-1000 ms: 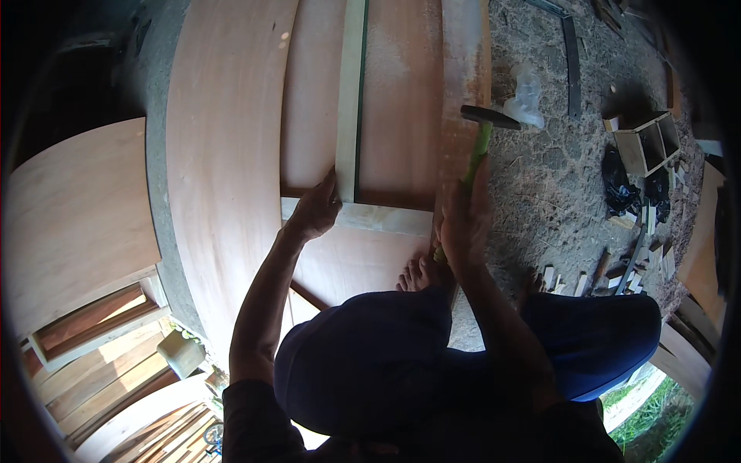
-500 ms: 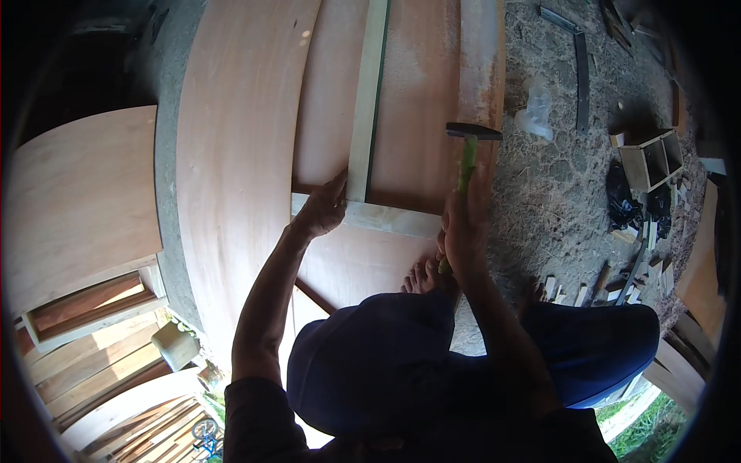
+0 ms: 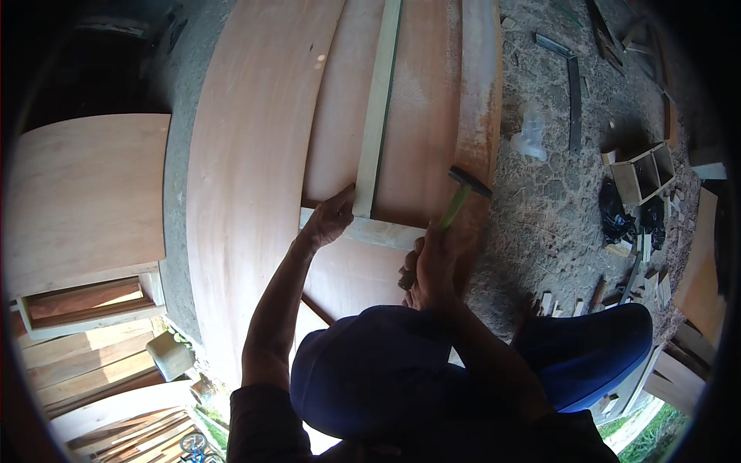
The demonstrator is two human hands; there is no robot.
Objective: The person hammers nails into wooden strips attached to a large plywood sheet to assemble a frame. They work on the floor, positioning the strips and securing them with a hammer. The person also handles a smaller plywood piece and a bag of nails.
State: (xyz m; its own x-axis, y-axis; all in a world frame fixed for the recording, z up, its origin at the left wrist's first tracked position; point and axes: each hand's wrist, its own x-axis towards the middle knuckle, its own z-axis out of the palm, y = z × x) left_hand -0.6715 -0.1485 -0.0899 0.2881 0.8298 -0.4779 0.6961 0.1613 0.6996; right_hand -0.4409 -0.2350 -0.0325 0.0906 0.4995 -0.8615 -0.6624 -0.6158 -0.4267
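Note:
My right hand (image 3: 434, 274) is closed around the green handle of a hammer (image 3: 470, 182), its dark head raised over the right side of a wooden panel frame. With bent fingers, my left hand (image 3: 330, 219) grips at the lower end of a long pale wooden strip (image 3: 376, 116), against its left edge. That end meets a pale crosspiece (image 3: 390, 232), and the left hand covers part of this piece. Reddish plywood (image 3: 421, 100) shows inside the frame. Whether a nail is at the joint cannot be made out.
A large plywood sheet (image 3: 247, 147) lies left of the frame, another sheet (image 3: 89, 201) farther left. On the concrete floor at right are a metal square (image 3: 574, 104), a clear plastic bag (image 3: 530, 135), a wooden box (image 3: 644, 174) and wood offcuts. My knees are bent close to the frame.
The hammer has come nearer to me and its head has tilted, with my right hand moving left. My left hand stays at the strip's end. The whole view has shifted slightly.

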